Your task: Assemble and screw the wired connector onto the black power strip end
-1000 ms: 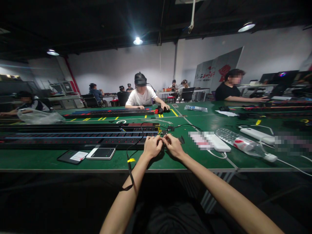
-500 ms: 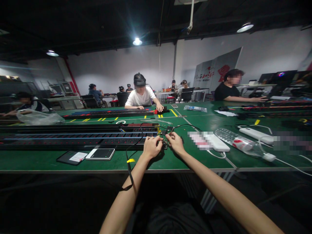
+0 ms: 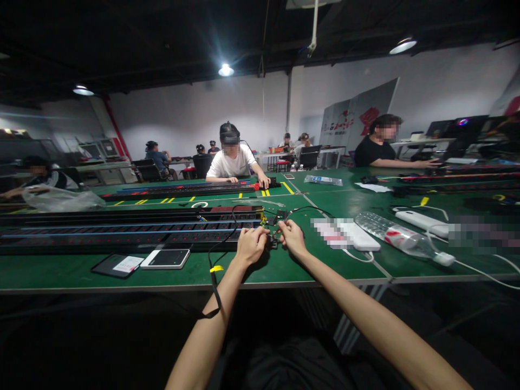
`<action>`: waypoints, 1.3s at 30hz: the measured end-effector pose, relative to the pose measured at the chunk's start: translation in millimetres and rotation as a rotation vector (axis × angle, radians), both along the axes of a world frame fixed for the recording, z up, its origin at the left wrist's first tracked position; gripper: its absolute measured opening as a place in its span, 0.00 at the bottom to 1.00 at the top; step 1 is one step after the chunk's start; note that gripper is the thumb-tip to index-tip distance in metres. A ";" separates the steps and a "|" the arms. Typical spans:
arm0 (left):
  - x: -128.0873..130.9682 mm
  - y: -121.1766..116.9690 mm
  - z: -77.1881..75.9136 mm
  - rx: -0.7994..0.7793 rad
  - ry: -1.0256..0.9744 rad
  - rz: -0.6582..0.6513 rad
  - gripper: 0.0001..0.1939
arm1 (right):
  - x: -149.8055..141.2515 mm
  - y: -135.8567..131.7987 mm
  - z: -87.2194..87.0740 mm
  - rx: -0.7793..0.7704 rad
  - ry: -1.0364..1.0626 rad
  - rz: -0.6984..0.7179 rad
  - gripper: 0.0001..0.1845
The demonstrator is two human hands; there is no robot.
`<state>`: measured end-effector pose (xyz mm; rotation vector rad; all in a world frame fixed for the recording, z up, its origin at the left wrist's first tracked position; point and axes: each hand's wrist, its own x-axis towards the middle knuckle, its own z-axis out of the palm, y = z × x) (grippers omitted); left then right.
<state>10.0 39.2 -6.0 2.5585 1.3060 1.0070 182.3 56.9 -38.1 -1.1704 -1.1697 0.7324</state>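
A small dark wired electronic part [image 3: 274, 236] sits between the left hand [image 3: 252, 245] and the right hand [image 3: 292, 238], just past the end of a long black power strip [image 3: 122, 232]. Both hands' fingers curl inward to it; whether they grip it is too small to tell. Left of the fingers lies a flat white device with a dark screen [image 3: 165, 259]; right of them, a white power bank [image 3: 359, 241] and a clear plastic bottle [image 3: 396, 239].
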 end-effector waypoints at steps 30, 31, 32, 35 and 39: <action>4.7 3.9 -1.7 0.004 0.049 0.087 0.11 | -5.6 -21.9 7.3 0.290 -0.526 -0.008 0.18; 4.7 4.1 -1.8 0.006 0.050 0.088 0.11 | -5.8 -22.6 7.8 0.297 -0.533 -0.007 0.18; 4.7 4.1 -1.9 0.005 0.051 0.091 0.10 | -5.9 -23.1 8.1 0.302 -0.536 -0.008 0.18; 4.8 3.8 -1.6 -0.002 0.052 0.098 0.10 | -5.6 -22.7 8.0 0.308 -0.546 -0.019 0.19; 4.9 3.1 -1.2 -0.003 0.048 0.099 0.11 | -4.7 -21.2 7.6 0.314 -0.562 -0.077 0.20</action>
